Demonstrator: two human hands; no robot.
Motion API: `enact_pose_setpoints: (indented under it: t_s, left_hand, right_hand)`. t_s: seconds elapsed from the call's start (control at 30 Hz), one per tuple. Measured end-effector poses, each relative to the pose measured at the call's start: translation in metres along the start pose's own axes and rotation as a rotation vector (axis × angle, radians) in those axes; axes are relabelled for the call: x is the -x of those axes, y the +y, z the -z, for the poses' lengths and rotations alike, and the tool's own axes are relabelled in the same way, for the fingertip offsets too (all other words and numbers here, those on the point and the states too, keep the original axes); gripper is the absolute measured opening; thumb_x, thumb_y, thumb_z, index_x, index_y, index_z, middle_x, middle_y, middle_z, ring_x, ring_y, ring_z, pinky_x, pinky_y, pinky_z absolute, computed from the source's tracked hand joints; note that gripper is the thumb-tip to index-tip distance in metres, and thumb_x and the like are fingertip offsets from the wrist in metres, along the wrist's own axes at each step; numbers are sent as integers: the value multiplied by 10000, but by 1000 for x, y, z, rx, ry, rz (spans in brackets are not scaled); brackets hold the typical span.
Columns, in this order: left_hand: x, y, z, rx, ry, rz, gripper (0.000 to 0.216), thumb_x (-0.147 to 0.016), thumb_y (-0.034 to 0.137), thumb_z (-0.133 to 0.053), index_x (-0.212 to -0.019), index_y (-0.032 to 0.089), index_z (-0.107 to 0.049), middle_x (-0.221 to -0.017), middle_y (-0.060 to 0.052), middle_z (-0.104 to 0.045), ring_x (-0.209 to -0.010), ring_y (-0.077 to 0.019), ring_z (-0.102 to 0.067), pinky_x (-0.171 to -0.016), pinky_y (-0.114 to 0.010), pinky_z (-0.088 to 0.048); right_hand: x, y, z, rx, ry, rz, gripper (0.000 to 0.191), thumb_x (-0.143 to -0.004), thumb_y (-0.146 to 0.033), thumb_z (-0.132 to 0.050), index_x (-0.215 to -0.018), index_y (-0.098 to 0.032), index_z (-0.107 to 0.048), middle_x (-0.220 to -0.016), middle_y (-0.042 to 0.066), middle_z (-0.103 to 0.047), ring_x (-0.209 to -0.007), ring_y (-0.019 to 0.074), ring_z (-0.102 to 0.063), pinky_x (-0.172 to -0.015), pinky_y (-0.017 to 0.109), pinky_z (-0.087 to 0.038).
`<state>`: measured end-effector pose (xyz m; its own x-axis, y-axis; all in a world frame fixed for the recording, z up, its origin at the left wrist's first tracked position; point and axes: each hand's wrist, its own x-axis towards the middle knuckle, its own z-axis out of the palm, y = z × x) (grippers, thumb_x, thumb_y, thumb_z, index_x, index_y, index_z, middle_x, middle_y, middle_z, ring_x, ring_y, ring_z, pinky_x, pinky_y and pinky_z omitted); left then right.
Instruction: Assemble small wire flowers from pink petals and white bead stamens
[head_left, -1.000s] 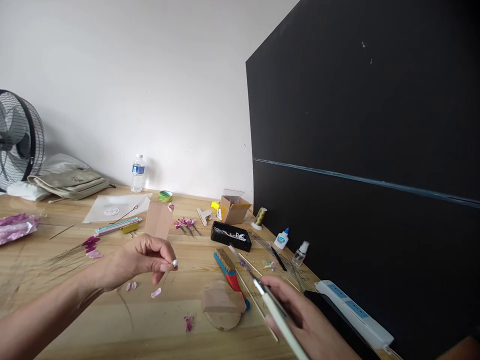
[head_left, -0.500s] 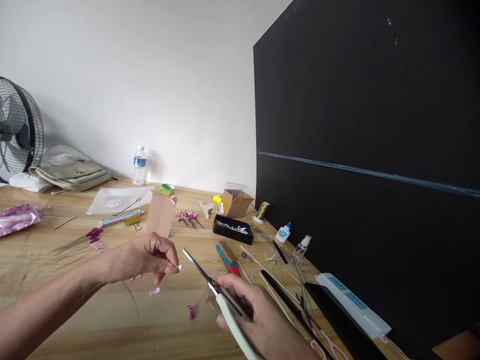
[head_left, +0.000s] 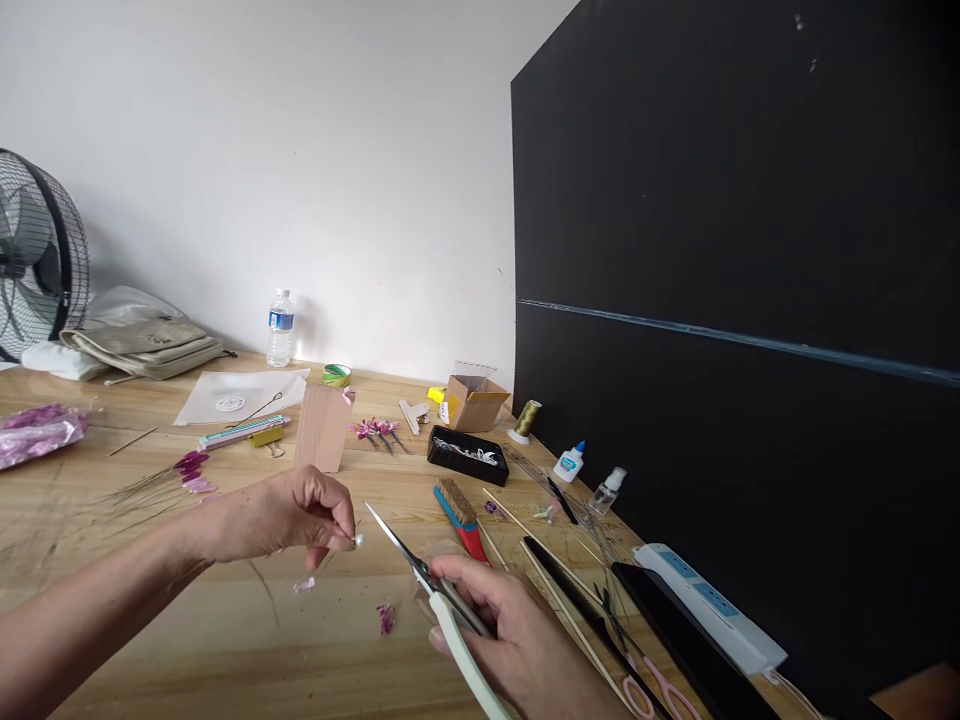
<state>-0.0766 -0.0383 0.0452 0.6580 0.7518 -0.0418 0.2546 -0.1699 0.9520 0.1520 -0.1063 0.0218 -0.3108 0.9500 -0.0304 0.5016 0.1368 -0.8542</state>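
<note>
My left hand (head_left: pixel 319 515) is closed, its thumb and finger pinching a small white bead (head_left: pixel 360 541) that shows at the fingertips. A thin wire seems to trail below the pinch. Just right of it, my right hand (head_left: pixel 502 625) is wrapped round a pair of scissors (head_left: pixel 401 548) with pale handles. Their blades point up and left toward the bead, apart from it and looking closed together. Under my left hand lies a pink petal piece (head_left: pixel 304 585). A small magenta flower cluster (head_left: pixel 385 619) rests on the table between my hands.
Beyond my right hand are a brush (head_left: pixel 455 503), a black tray of small parts (head_left: pixel 466 456), a glue bottle (head_left: pixel 570 462), a black comb (head_left: pixel 564 580) and a power strip (head_left: pixel 709 605). Wired magenta petals (head_left: pixel 191 465) and a wooden block (head_left: pixel 322 430) are left of centre.
The view has shifted slightly. My right hand and the scissors have dipped a little; the left hand keeps its pinch on the bead.
</note>
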Motion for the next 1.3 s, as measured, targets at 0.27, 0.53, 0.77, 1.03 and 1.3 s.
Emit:
enact_pose_setpoints:
  t_s: [0.27, 0.53, 0.77, 1.03, 1.3]
  left_hand:
    - [-1, -4, 6, -45, 45, 9, 108, -671, 250, -611, -603, 165, -605, -542, 38, -514, -456, -99, -501, -459, -205, -389]
    - [-2, -2, 2, 84, 280, -143, 158, -686, 288, -615, -573, 178, -620, -494, 31, -533, -521, -122, -490, -589, -249, -391]
    - [-6, -4, -8, 319, 501, -149, 220, -658, 336, -652, -503, 195, -584, -471, 21, -524, -783, -192, -544, -743, -283, -368]
    - [-6, -6, -22, 385, 566, -161, 222, -685, 340, -639, -529, 192, -586, -484, 14, -524, -835, -206, -545, -694, -268, -363]
    - [-4, -3, -26, 418, 530, -236, 232, -716, 325, -613, -532, 187, -583, -488, 36, -528, -586, -134, -496, -635, -254, -374]
  right_hand:
    - [2, 3, 12, 117, 101, -81, 128, -724, -239, -513, -818, -192, -586, -594, -35, -497, -567, 113, -438, -518, 196, -319]
    - [8, 53, 44, 878, 257, -503, 202, -747, -151, -421, -871, -214, -567, -664, 64, -646, -605, 215, -585, -495, 255, -311]
    - [9, 68, 45, 929, 168, -476, 273, -685, -53, -471, -860, -198, -623, -844, 104, -671, -791, 260, -623, -609, 292, -384]
    - [-19, -26, 4, 47, 363, 91, 72, -740, -232, -503, -746, -196, -566, -771, 13, -617, -721, 162, -572, -656, 265, -430]
    - [-75, -49, -39, -666, 133, 164, 175, -636, -262, -640, -727, -159, -532, -571, -19, -582, -569, 110, -517, -542, 223, -368]
